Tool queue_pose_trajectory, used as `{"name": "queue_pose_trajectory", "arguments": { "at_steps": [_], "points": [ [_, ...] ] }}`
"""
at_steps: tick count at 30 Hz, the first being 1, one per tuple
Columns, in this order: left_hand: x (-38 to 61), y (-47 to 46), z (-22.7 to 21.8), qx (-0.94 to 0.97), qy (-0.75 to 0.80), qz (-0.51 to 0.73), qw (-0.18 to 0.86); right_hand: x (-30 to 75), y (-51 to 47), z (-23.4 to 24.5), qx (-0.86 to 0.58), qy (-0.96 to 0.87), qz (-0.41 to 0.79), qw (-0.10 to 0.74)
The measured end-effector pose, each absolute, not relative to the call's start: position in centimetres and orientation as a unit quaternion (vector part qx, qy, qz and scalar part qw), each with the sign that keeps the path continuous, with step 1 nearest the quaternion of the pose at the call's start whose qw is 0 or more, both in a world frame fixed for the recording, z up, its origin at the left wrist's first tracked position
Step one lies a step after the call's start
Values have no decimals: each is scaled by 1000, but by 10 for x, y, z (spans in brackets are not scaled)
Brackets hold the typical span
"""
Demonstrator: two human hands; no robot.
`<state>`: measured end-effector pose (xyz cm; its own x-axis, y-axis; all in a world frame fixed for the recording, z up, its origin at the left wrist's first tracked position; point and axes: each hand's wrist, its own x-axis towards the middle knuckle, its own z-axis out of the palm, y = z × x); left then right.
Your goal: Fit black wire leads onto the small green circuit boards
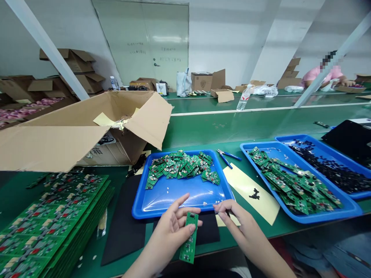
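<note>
board (189, 237) sits pinched in my left hand (171, 231) just below the blue tray (185, 193); my right hand (236, 222) hovers half-curled, empty. 1 loose grip and it drops off the tabletop (203, 127) edge.

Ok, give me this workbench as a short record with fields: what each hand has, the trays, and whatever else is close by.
left hand: left hand holds a narrow green circuit board upright
right hand: right hand pinched beside the board's top; whether it holds anything, cannot tell
middle tray: blue tray with loose boards at its far side
right trays: blue tray of green boards; blue tray of black parts
left: stack of board panels; open cardboard box
tool: blue-handled pliers between trays
</note>
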<state>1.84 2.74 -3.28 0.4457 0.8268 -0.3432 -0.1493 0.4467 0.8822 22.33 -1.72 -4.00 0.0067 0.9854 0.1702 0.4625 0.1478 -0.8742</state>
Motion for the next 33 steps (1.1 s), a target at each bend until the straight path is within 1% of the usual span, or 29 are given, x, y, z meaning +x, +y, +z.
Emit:
{"name": "queue_pose_trajectory", "arguments": {
  "at_steps": [5,8,18,33],
  "points": [
    [29,24,-13,360,448,355,738,206,-20,-38,-531,-654,253,476],
    [34,22,-8,352,455,360,734,199,-17,-34,-507,-672,218,495],
    [38,19,-7,370,472,357,716,191,-16,-33,-507,-693,171,483],
    [38,19,-7,365,461,341,733,183,-12,-33,-530,-684,114,488]
  ]
}}
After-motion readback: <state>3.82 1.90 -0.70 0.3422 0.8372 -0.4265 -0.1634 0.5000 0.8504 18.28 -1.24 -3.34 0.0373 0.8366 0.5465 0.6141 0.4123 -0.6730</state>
